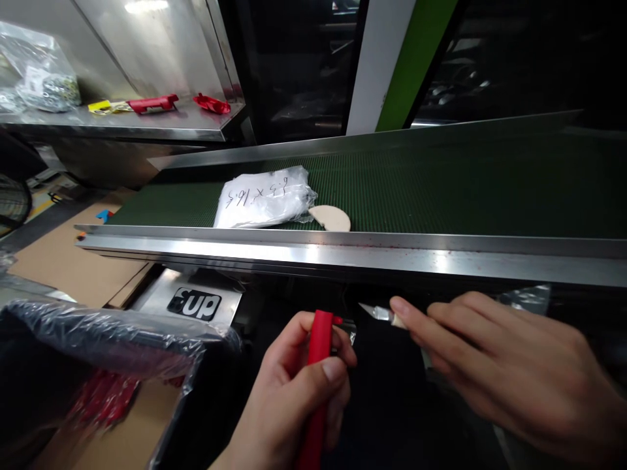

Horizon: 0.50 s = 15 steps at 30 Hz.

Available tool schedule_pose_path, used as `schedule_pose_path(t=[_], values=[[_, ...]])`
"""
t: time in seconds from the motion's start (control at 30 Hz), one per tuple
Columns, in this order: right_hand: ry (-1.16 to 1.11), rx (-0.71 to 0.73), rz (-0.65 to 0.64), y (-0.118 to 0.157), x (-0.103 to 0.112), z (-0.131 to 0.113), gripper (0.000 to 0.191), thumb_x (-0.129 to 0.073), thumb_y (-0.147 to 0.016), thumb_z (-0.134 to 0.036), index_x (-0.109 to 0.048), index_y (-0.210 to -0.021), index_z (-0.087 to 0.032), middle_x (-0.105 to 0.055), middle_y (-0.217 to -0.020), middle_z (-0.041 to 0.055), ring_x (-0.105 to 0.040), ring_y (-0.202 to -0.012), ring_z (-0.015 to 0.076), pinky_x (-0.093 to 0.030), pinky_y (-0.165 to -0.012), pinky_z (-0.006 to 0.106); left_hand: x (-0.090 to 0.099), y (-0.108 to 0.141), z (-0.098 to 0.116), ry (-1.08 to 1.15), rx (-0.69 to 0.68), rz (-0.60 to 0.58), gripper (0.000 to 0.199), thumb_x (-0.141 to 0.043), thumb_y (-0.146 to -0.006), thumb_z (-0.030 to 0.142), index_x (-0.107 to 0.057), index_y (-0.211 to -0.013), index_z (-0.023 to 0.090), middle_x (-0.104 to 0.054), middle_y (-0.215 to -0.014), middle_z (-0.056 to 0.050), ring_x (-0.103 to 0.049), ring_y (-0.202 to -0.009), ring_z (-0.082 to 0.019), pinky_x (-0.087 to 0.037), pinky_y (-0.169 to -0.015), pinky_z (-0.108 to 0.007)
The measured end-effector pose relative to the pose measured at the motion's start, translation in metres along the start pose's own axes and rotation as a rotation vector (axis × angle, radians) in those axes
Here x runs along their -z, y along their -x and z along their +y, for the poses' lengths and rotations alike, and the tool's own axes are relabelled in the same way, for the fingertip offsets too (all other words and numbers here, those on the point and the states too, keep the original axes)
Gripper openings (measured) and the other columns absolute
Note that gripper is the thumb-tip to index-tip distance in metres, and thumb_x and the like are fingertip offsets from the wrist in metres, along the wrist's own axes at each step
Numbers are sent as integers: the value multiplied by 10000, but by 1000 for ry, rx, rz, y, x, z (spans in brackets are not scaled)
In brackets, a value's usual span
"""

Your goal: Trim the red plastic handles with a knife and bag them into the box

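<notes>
A long red plastic part [319,352] stands nearly upright in my left hand [298,391], its fingers wrapped round it and the thumb across its front. To the right, my right hand [504,359] holds a small craft knife [385,314] with a pointed blade, the index finger stretched along it. The blade points left toward the red part and does not touch it. Beyond both hands, a white plastic packet [264,199] with handwriting lies on the green conveyor belt [441,189], beside a pale rounded disc piece [333,218].
The conveyor's metal rail [392,254] runs across in front of my hands. A plastic-lined bin [206,346] with red parts stands at lower left. Red parts [153,103] and a bag of hardware [49,88] lie on a metal shelf [196,132]; cardboard [73,254] lies at left.
</notes>
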State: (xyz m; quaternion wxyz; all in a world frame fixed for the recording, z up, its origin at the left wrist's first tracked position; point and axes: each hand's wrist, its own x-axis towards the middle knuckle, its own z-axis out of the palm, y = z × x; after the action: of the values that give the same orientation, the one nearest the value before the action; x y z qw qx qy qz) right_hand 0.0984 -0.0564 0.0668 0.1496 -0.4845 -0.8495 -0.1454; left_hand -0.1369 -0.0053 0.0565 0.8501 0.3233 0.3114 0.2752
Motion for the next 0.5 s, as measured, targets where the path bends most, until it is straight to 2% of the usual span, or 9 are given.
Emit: schedule_pose_path(t=[0.1, 0.27, 0.5], values=[[-66, -2, 23, 2, -1, -8, 450, -456, -975, -156, -448, -1425, -133, -634, -886, 21, -526, -755, 128, -360, -653, 274, 0, -1, 1, 43, 43, -57, 150, -588, -875, 351, -551, -903, 208, -446, -563, 44, -334, -397, -45, -304, -375, -123], [-85, 34, -12, 4, -5, -16, 504, -442, -961, -150, -390, -1461, -124, -627, -939, 44, -521, -790, 156, -361, -653, 297, -7, 3, 5, 200, 109, -61, 143, -600, -867, 333, -568, -907, 200, -543, -864, -9, -368, -448, -12, -323, -362, -91], [-70, 67, 18, 7, -6, -17, 532, -445, -938, -133, -378, -1465, -100, -621, -966, 61, -520, -808, 173, -356, -661, 308, -8, 4, 3, 341, 126, -154, 121, -583, -877, 273, -526, -941, 187, -551, -900, -24, -431, -497, -18, -354, -381, -66]])
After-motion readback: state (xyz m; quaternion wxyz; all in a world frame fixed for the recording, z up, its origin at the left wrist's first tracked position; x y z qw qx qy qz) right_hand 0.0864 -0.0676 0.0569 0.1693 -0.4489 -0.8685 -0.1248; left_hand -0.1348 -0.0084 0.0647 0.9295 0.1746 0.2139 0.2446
